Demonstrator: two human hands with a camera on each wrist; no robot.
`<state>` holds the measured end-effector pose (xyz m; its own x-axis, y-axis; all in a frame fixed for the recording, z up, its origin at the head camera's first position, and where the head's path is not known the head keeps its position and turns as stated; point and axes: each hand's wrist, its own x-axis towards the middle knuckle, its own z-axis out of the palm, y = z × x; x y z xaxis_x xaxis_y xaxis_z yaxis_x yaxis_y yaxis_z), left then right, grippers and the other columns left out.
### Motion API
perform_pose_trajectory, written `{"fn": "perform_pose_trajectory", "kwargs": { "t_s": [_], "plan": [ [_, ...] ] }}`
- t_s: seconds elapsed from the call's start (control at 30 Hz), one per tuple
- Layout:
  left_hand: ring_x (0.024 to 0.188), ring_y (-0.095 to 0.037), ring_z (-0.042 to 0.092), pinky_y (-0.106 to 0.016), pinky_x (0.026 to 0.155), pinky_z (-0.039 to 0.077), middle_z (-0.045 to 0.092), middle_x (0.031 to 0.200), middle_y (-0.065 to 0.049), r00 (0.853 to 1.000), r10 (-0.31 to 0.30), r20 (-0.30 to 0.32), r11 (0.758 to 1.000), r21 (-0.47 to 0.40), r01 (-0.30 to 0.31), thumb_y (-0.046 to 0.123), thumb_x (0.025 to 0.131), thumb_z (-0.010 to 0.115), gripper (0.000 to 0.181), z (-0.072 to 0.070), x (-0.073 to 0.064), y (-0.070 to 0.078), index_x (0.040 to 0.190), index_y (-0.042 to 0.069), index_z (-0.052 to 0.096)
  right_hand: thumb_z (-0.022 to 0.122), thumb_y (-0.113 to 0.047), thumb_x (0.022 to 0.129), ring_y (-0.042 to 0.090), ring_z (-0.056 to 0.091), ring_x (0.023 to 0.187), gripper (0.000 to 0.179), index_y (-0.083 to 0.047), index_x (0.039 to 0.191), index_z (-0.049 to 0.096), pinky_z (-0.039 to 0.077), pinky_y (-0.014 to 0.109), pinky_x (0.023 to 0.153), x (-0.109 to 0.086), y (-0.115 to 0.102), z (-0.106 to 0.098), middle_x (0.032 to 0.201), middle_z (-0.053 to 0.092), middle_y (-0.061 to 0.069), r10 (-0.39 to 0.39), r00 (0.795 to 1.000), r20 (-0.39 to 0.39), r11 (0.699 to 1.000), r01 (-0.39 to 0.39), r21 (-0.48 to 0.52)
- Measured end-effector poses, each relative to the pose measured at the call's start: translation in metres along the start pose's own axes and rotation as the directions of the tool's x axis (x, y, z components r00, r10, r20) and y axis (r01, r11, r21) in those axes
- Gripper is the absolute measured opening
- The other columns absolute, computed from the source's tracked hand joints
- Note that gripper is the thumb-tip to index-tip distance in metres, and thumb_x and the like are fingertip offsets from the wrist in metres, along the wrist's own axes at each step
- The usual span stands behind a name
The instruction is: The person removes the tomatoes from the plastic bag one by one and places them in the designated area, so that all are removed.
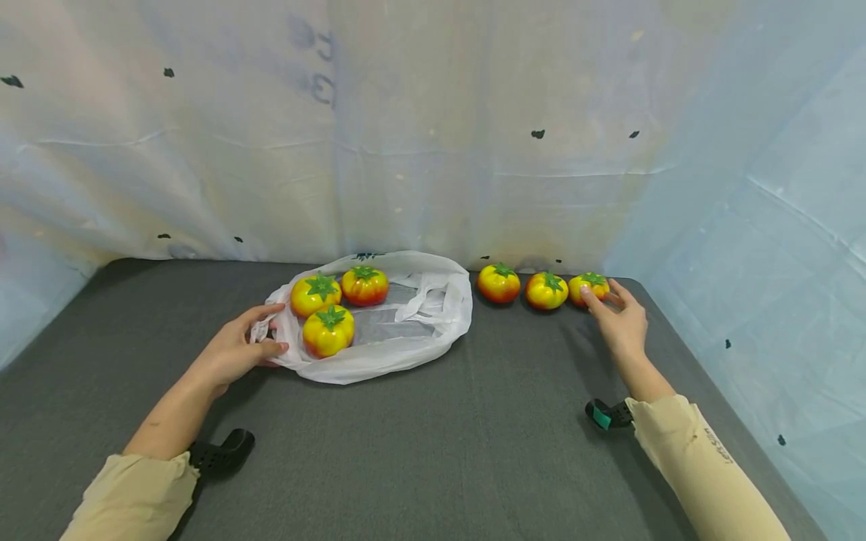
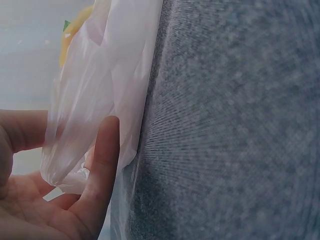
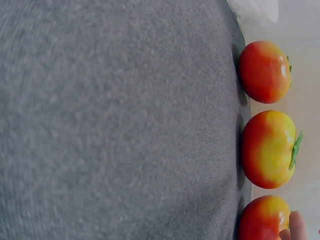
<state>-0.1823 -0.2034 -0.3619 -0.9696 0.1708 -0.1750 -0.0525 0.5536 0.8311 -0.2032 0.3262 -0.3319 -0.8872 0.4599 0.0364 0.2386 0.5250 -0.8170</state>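
A white plastic bag (image 1: 379, 362) lies spread on the dark table with its mouth facing up. Three yellow-red tomatoes with green tops sit at its left end: a rear-left tomato (image 1: 307, 299), a rear-right tomato (image 1: 370, 288) and a front tomato (image 1: 323, 335). My left hand (image 1: 237, 344) holds the bag's bunched left end between thumb and fingers; in the left wrist view its fingers (image 2: 102, 165) curl round the thin plastic (image 2: 85, 110). At the far right, my right hand (image 1: 624, 321) grips the rightmost tomato (image 1: 577, 285), thumb on its near side.
Left of the gripped tomato stand a middle tomato (image 1: 543, 293) and another tomato (image 1: 497, 287), in a row near the table's back edge. Plastic sheeting (image 1: 419, 150) rises right behind the table (image 1: 419, 451) and along its right side (image 1: 778, 248).
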Motion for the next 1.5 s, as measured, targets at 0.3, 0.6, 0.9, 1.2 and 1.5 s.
{"fn": "perform_pose_trajectory", "kwargs": {
  "t_s": [0.3, 0.6, 0.9, 1.2, 1.5],
  "plan": [
    [0.086, -0.021, 0.057, -0.024, 0.072, 0.052, 0.022, 0.147, -0.034, 1.000, 0.000, 0.002, 1.000, -0.008, 0.000, 0.016, 0.090, 0.062, 0.075, 0.000, 0.000, 0.000, 0.152, 0.005, 0.022, 0.061, -0.052, 0.087, 0.030, 0.052, 0.126, 0.081, -0.014, 0.151, 0.029, 0.045, 0.039, 0.099, -0.004, -0.010, 0.009, 0.147, 0.043, 0.016, -0.047, 0.998, 0.042, 0.997, 0.044, 0.069],
    [0.088, -0.023, 0.056, -0.022, 0.071, 0.053, 0.017, 0.149, -0.034, 1.000, -0.002, 0.016, 0.999, -0.037, 0.003, 0.015, 0.090, 0.062, 0.075, 0.000, 0.001, 0.001, 0.152, 0.005, 0.021, 0.066, -0.047, 0.086, 0.000, 0.058, 0.095, 0.075, -0.013, 0.147, 0.039, 0.053, 0.026, 0.085, -0.010, -0.013, 0.023, 0.142, 0.048, 0.015, -0.127, 0.989, 0.080, 0.986, 0.117, 0.115],
    [0.092, -0.025, 0.055, -0.023, 0.071, 0.053, 0.017, 0.149, -0.034, 1.000, -0.012, 0.016, 0.999, -0.033, 0.012, 0.016, 0.090, 0.062, 0.075, 0.000, 0.001, 0.003, 0.152, 0.005, 0.021, 0.069, -0.037, 0.087, -0.008, 0.056, 0.088, 0.066, -0.007, 0.141, 0.046, 0.054, 0.019, 0.078, -0.015, -0.019, 0.036, 0.138, 0.050, 0.018, -0.204, 0.970, 0.130, 0.962, 0.174, 0.211],
    [0.093, -0.025, 0.055, -0.024, 0.072, 0.053, 0.016, 0.150, -0.034, 1.000, -0.010, 0.016, 0.999, -0.030, 0.011, 0.016, 0.090, 0.063, 0.076, 0.000, 0.001, 0.002, 0.152, 0.006, 0.021, 0.069, -0.032, 0.088, -0.006, 0.059, 0.087, 0.062, -0.004, 0.139, 0.047, 0.051, 0.013, 0.072, -0.019, -0.029, 0.045, 0.136, 0.050, 0.020, -0.253, 0.953, 0.167, 0.938, 0.199, 0.286],
    [0.095, -0.026, 0.054, -0.023, 0.071, 0.053, 0.018, 0.149, -0.033, 1.000, -0.006, 0.017, 0.999, -0.039, 0.006, 0.016, 0.090, 0.063, 0.075, 0.000, 0.000, 0.003, 0.152, 0.006, 0.021, 0.071, -0.031, 0.087, -0.001, 0.060, 0.092, 0.057, -0.006, 0.134, 0.051, 0.054, 0.021, 0.077, -0.021, -0.036, 0.058, 0.133, 0.052, 0.018, -0.258, 0.945, 0.198, 0.933, 0.192, 0.303]
  ]
}}
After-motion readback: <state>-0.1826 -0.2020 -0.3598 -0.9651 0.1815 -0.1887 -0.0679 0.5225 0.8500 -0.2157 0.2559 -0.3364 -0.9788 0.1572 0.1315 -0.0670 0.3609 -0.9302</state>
